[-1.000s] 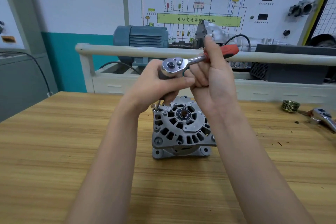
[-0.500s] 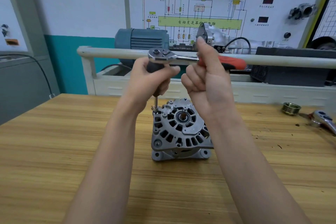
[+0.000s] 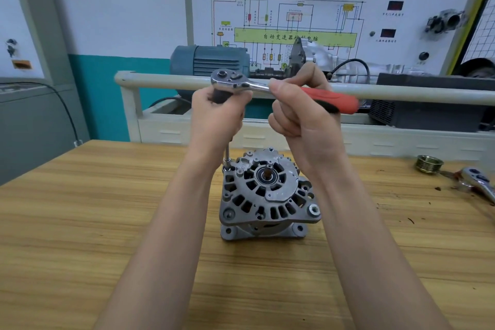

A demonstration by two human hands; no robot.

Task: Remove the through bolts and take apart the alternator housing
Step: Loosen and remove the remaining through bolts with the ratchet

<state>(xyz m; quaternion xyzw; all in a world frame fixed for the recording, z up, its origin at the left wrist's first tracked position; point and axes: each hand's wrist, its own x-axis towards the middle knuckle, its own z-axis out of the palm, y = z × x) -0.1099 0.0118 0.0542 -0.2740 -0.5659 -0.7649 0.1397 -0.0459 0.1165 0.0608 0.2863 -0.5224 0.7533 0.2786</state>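
Two hands are raised above the alternator [image 3: 267, 195], which stands on the wooden table [image 3: 80, 222] with its vented front housing facing up and its shaft in the middle. The alternator is below and between the two forearms, a little nearer to the viewer than the hands, and neither hand touches it.

The left hand [image 3: 217, 118] is curled around the dark socket part under the head of the ratchet wrench [image 3: 233, 82], so it grasps the tool from below. From under this hand a thin metal extension bar [image 3: 227, 153] goes straight down to a through bolt [image 3: 227, 162] at the back left edge of the housing; the bar's lower end sits on the bolt head. The left hand is therefore directly above that corner of the alternator.

The right hand [image 3: 300, 112] is closed around the red handle [image 3: 332, 100] of the ratchet wrench, with the thumb on the metal neck near the head. The handle points to the right and lies about level. This hand is above the back right part of the alternator, well apart from it.

On the right side of the table lie a small grooved pulley [image 3: 428, 163] and, just beside it at the frame edge, a second ratchet [image 3: 479, 182]. Behind the table a pale rail [image 3: 160, 82] runs across, with a blue motor [image 3: 209, 60] and a wiring diagram board [image 3: 289, 21] further back.
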